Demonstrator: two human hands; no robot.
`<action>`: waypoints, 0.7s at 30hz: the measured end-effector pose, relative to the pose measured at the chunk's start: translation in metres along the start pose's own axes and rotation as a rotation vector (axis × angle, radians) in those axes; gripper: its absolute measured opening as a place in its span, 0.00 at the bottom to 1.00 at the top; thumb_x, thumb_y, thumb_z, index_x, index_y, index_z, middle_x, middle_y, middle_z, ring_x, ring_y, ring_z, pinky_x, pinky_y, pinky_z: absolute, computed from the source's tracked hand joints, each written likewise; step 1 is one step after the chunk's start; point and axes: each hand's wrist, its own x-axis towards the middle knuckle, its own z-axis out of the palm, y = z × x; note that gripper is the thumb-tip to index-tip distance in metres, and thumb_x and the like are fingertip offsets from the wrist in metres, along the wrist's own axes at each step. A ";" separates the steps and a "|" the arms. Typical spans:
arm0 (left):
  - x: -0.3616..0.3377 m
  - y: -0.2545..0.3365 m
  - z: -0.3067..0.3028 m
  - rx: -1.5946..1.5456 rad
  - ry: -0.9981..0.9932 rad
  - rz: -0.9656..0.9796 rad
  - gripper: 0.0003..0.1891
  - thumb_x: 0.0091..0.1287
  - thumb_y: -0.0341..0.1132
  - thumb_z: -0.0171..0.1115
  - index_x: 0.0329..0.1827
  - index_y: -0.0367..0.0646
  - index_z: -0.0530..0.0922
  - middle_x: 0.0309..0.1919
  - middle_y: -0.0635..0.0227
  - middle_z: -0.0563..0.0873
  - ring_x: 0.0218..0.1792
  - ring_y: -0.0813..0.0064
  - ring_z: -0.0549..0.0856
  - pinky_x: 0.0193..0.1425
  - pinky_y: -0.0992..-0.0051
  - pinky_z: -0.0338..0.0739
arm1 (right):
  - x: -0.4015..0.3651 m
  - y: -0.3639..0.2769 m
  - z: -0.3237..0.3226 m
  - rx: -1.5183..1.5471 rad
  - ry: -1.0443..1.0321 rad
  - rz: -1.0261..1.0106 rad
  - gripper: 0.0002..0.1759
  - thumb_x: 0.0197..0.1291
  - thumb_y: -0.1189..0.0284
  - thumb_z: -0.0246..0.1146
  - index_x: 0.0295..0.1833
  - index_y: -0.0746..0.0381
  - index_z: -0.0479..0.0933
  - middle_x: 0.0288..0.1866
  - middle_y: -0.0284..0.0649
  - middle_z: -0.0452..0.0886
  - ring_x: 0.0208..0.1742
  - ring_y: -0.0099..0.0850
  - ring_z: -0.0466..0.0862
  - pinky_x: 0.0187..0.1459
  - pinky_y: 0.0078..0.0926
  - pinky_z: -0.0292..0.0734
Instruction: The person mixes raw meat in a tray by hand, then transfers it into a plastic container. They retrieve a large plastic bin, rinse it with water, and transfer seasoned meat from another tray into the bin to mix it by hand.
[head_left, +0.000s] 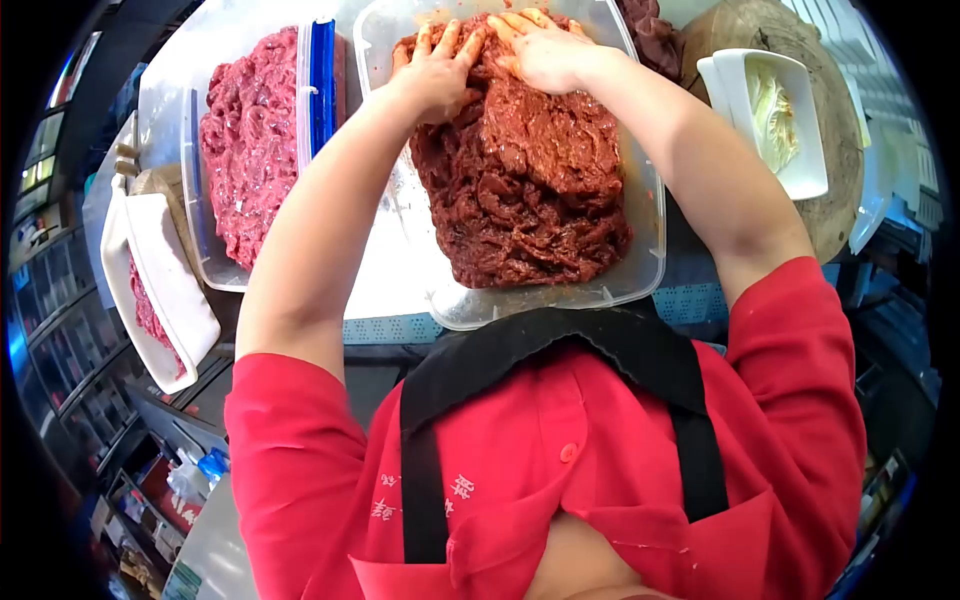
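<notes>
A large mass of dark red, seasoned raw meat (530,210) fills most of a clear plastic tub (650,270) in front of me. My left hand (440,75) lies on the far left part of the meat, its fingers spread and pointing away. Close by on the right, my right hand (540,50) presses on the far end of the same meat with the fingers apart. Reddish sauce coats the fingers of both hands. The meat under my hands looks brighter orange-red, the near part darker.
On the left stands a second clear tub with a blue edge, holding pinkish raw meat (250,150). Near it is a white container (165,270) with some meat. At right, a white dish (815,150) with a pale leafy vegetable (773,115) rests on a round wooden block (840,210).
</notes>
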 end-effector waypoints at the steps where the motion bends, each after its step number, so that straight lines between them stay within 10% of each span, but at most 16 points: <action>1: -0.001 0.000 -0.004 0.005 -0.031 -0.003 0.38 0.68 0.50 0.54 0.77 0.57 0.45 0.76 0.55 0.46 0.75 0.46 0.47 0.74 0.46 0.45 | -0.003 -0.006 -0.009 -0.004 0.006 0.002 0.35 0.68 0.54 0.46 0.74 0.60 0.51 0.78 0.45 0.46 0.78 0.43 0.44 0.69 0.63 0.46; 3: -0.005 0.001 -0.011 -0.017 -0.060 -0.024 0.37 0.68 0.49 0.53 0.77 0.57 0.47 0.76 0.55 0.44 0.74 0.44 0.47 0.73 0.42 0.45 | -0.024 -0.030 -0.028 -0.170 -0.097 0.120 0.37 0.67 0.55 0.49 0.76 0.55 0.47 0.79 0.46 0.41 0.78 0.49 0.42 0.70 0.63 0.45; 4: -0.013 0.009 -0.012 -0.082 -0.066 -0.037 0.37 0.67 0.47 0.53 0.76 0.56 0.47 0.76 0.54 0.43 0.74 0.42 0.45 0.72 0.40 0.44 | -0.031 -0.031 0.003 -0.364 0.229 0.124 0.32 0.69 0.56 0.48 0.76 0.50 0.50 0.77 0.45 0.49 0.76 0.48 0.52 0.68 0.60 0.55; 5: -0.022 0.018 -0.013 -0.143 -0.073 -0.046 0.36 0.67 0.46 0.53 0.76 0.56 0.48 0.76 0.53 0.43 0.74 0.41 0.44 0.71 0.38 0.43 | -0.030 -0.035 0.002 -0.204 -0.018 0.222 0.37 0.69 0.49 0.43 0.78 0.45 0.38 0.80 0.35 0.27 0.79 0.46 0.30 0.70 0.68 0.34; 7: -0.024 0.027 -0.005 -0.010 -0.109 -0.068 0.38 0.64 0.45 0.55 0.76 0.56 0.48 0.76 0.55 0.40 0.75 0.42 0.41 0.71 0.37 0.41 | -0.043 -0.042 0.020 -0.231 -0.050 0.221 0.39 0.69 0.48 0.41 0.77 0.48 0.32 0.79 0.39 0.26 0.78 0.48 0.29 0.69 0.69 0.29; 13: -0.066 0.039 -0.028 -0.107 -0.203 0.073 0.39 0.61 0.31 0.54 0.76 0.61 0.50 0.76 0.53 0.40 0.73 0.37 0.46 0.72 0.40 0.49 | -0.134 -0.078 0.005 -0.108 -0.316 -0.003 0.36 0.66 0.50 0.49 0.75 0.53 0.50 0.79 0.47 0.41 0.77 0.55 0.41 0.66 0.71 0.47; 17: -0.136 0.071 -0.004 -0.138 -0.147 0.406 0.37 0.57 0.28 0.54 0.74 0.45 0.57 0.68 0.35 0.59 0.72 0.43 0.54 0.71 0.45 0.57 | -0.197 -0.070 0.030 -0.008 -0.313 -0.218 0.29 0.62 0.62 0.54 0.69 0.57 0.64 0.74 0.52 0.54 0.75 0.58 0.50 0.63 0.69 0.54; 19: -0.157 0.076 -0.011 -0.496 -0.323 0.333 0.35 0.57 0.31 0.59 0.70 0.36 0.60 0.64 0.32 0.64 0.71 0.43 0.57 0.74 0.57 0.56 | -0.206 -0.066 0.013 0.091 -0.396 -0.186 0.25 0.60 0.66 0.55 0.63 0.63 0.70 0.68 0.55 0.64 0.72 0.57 0.58 0.66 0.56 0.59; 21: -0.176 0.086 0.000 -0.736 -0.058 0.122 0.37 0.58 0.36 0.63 0.70 0.33 0.59 0.67 0.32 0.59 0.71 0.43 0.57 0.74 0.64 0.54 | -0.195 -0.058 0.003 0.213 -0.395 -0.011 0.28 0.61 0.64 0.56 0.62 0.71 0.67 0.66 0.62 0.63 0.71 0.58 0.59 0.67 0.51 0.60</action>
